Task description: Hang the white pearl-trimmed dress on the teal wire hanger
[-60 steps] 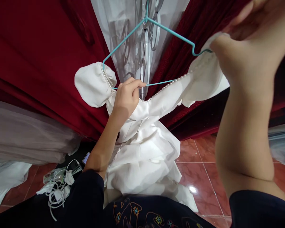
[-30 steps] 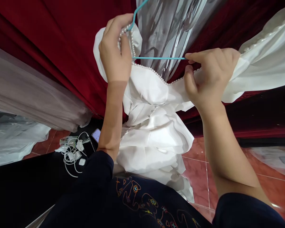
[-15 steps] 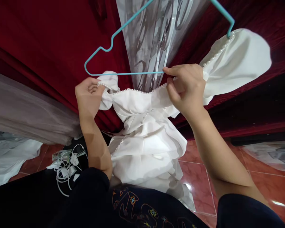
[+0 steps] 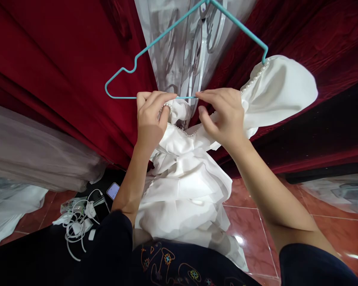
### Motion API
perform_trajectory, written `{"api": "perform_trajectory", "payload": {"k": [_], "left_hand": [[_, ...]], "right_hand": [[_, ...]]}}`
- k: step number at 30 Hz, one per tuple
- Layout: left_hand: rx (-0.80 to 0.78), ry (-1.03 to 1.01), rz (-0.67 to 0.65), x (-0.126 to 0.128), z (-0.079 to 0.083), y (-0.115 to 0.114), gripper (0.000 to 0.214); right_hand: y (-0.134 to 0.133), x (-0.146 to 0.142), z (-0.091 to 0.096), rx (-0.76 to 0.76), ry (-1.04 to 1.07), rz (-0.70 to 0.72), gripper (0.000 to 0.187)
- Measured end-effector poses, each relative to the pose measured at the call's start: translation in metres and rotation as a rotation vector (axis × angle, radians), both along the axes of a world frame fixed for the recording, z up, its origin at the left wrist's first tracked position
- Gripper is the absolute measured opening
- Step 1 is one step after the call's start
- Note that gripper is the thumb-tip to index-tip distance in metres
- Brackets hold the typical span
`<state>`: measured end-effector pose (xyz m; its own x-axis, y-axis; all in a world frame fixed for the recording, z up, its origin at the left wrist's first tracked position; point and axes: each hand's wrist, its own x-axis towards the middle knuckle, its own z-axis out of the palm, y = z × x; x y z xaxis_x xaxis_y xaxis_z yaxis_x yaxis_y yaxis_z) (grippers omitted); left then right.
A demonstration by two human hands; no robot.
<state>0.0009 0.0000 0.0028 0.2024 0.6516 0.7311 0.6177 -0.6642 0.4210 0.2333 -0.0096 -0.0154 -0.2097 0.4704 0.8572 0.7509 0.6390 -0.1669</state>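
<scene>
A white dress [image 4: 179, 186] with pearl beads along its neckline hangs in front of me. One of its puffed sleeves [image 4: 282, 95] is looped over the right shoulder of a light blue hanger [image 4: 170, 35]. My left hand [image 4: 152, 119] is closed on the pearl-edged left sleeve, close to the hanger's bottom bar and partly over it. My right hand [image 4: 223, 115] has its fingertips at that bar, thumb somewhat apart below; its lower fingers are hidden. The hanger's left end has no sleeve on it.
Red curtains [image 4: 77, 59] flank a white ornate metal frame [image 4: 201, 55] behind. At lower left, white cables [image 4: 77, 230] and a phone [image 4: 112, 190] lie on a black surface. Grey sheer fabric [image 4: 32, 147] hangs left. The floor has red tiles [image 4: 247, 226].
My left hand has moved right with the sleeve, up against the hanger's bar. The hanger appears lower and slightly left in view. My right hand stays at the bar.
</scene>
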Motion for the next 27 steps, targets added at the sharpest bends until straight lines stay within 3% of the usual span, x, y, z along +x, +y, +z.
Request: {"api": "perform_trajectory", "payload": {"k": [4,6,9,13,16,19,21,24,27], "left_hand": [[0.052,-0.040,0.022,0.004,-0.002,-0.002,0.027],[0.071,-0.031,0.030,0.003,0.000,-0.004,0.028],[0.095,-0.029,0.049,0.000,0.002,-0.007,0.028],[0.078,-0.044,0.043,-0.003,0.004,-0.009,0.032],[0.060,-0.056,0.026,-0.001,0.004,-0.009,0.035],[0.048,-0.081,0.023,0.005,0.003,-0.008,0.036],[0.038,-0.092,0.026,0.011,0.000,-0.008,0.035],[0.035,-0.099,0.033,0.020,-0.004,-0.008,0.034],[0.041,-0.110,0.037,0.024,-0.007,-0.008,0.035]], "right_hand": [[0.008,0.023,0.014,0.294,0.203,-0.214,0.038],[0.011,0.037,0.025,0.330,0.278,-0.241,0.041],[0.011,0.054,0.043,0.209,0.367,-0.152,0.039],[0.005,0.082,0.057,0.211,0.517,-0.008,0.042],[0.004,0.107,0.044,0.199,0.570,-0.130,0.029],[-0.001,0.123,0.015,0.150,0.594,-0.312,0.010],[-0.011,0.122,-0.003,0.068,0.543,-0.381,0.009],[-0.032,0.106,-0.008,0.012,0.382,-0.306,0.012],[-0.044,0.078,0.011,0.182,0.193,-0.079,0.022]]}}
